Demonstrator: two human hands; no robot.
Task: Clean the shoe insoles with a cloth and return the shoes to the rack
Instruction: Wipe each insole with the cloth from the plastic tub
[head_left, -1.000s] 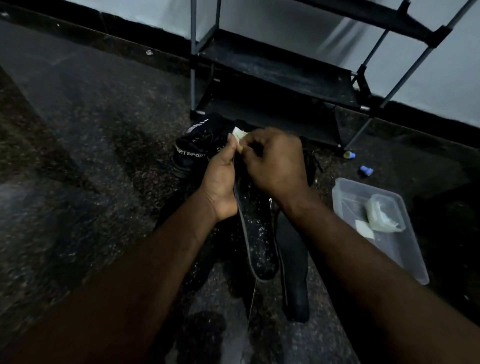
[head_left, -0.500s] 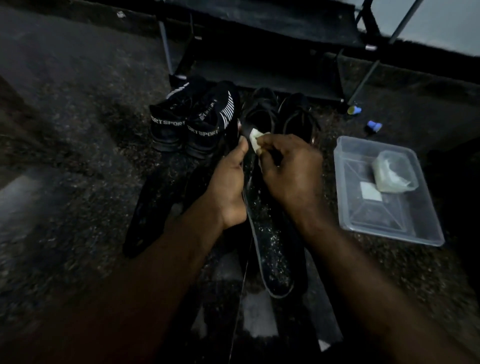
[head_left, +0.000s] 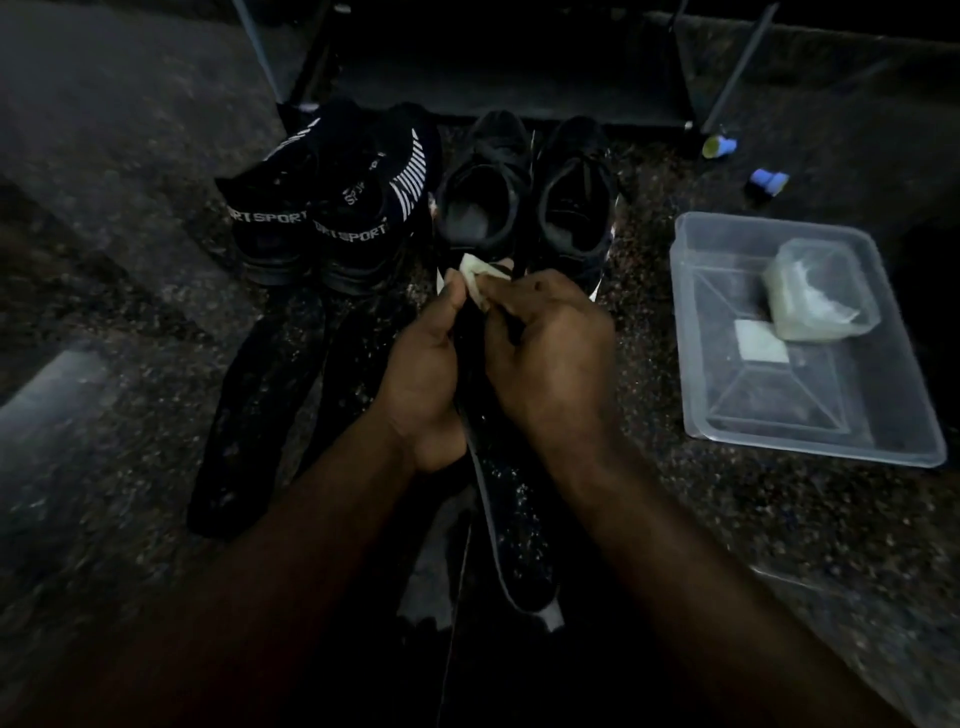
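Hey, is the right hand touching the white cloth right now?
Touching. The head view shows the right hand pinching the cloth against the far end of the insole, with no gap between fingers and cloth.

One wide-angle head camera looks forward and steeply down, close over the left hand (head_left: 423, 384) and right hand (head_left: 550, 358), with floor (head_left: 130, 260) around and the rack (head_left: 519, 78) at the top edge.

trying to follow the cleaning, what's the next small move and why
Probably draw the cloth back along the insole toward its near end: the right hand pinches the cloth at the far tip, the left hand grips the insole, and pale specks cover its near half.
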